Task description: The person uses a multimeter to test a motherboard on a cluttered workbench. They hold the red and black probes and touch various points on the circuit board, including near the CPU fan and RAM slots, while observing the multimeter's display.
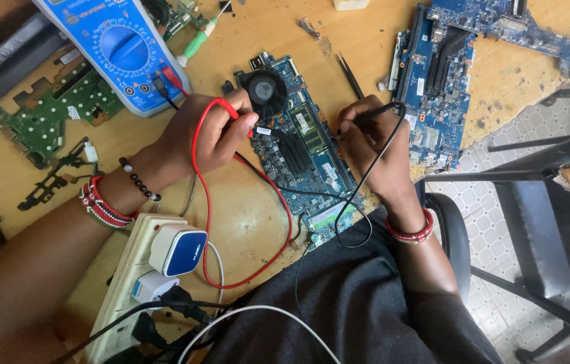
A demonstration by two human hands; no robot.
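A blue laptop motherboard [305,152] with a round black fan [264,91] lies on the wooden table [244,216]. My left hand [207,135] grips a red test probe whose red lead [207,222] loops toward me; its tip rests on the board by the fan. My right hand [366,138] holds a black probe, with its black lead [359,202] curling down, tip on the board's right side. Both leads run from a blue multimeter [113,50] at the upper left.
A second blue motherboard [433,81] lies at upper right, a green circuit board [49,114] at left. Tweezers [351,74] and a green-handled screwdriver [200,37] lie near the top. A white power strip [133,283] with plugged adapters sits lower left. Black chair frames [541,202] stand right.
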